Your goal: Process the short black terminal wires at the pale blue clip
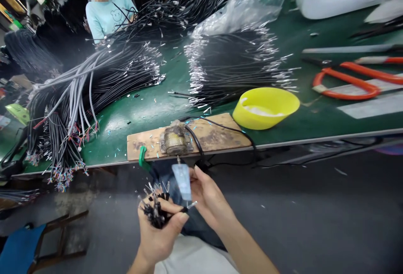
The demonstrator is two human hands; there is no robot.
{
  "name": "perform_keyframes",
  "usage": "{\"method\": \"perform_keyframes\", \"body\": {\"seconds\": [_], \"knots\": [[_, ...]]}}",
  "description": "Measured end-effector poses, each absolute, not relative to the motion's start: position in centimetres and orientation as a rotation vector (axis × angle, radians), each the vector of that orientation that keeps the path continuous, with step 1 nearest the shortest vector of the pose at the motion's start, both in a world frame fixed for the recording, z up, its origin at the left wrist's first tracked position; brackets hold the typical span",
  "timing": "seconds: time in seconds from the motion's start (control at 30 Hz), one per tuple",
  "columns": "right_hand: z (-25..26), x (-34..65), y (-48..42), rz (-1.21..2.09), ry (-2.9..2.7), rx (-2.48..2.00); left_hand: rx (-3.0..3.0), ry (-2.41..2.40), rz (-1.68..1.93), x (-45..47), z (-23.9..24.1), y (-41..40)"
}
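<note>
In my left hand (160, 232) is a bundle of black cables (155, 211), held in closed fingers, with bare, shiny wire ends pointing up. Thumb and forefinger pinch one cable apart from the rest, its stripped end (192, 204) pointing right, just under a pale blue tapered piece (182, 181). That piece hangs from a thin shaft on a small tape-wrapped motor (175, 138) at the table edge. My right hand (209, 198) is beside the blue piece, fingers curled and thumb bent in; its fingertips are partly hidden, and whatever they pinch cannot be made out.
The motor sits on a wooden board (220, 129) with a green clip (142, 156). On the green table (138, 110) lie cable piles (233, 64), a yellow bowl (267, 114) and orange-handled scissors (346, 82). A person (108, 13) sits across. A blue stool (22, 248) stands lower left.
</note>
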State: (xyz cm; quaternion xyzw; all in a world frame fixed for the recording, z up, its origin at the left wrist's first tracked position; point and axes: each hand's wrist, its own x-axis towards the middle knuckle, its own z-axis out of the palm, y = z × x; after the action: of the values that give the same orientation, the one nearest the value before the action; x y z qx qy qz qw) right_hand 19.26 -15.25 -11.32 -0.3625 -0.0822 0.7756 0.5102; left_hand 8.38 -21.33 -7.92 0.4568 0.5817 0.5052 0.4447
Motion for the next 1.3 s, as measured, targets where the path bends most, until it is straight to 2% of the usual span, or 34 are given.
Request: {"method": "perform_keyframes", "body": {"seconds": [0.37,0.77,1.0,1.3], "knots": [[-11.8,20.9,-19.0,1.738,-0.882,-0.745,1.002,1.533,1.160,8.3,-8.8,-23.1],[-11.8,21.1,-19.4,1.099,-1.138,-1.215,0.655,1.582,0.971,8.6,-11.1,-24.0],[-13.5,20.4,-20.1,1.199,-1.434,-1.242,0.528,1.566,0.907,9.7,-12.9,-26.2],[-15.5,19.3,-20.5,1.354,-1.368,-1.336,0.582,1.610,1.091,9.9,-13.9,-28.5]]}}
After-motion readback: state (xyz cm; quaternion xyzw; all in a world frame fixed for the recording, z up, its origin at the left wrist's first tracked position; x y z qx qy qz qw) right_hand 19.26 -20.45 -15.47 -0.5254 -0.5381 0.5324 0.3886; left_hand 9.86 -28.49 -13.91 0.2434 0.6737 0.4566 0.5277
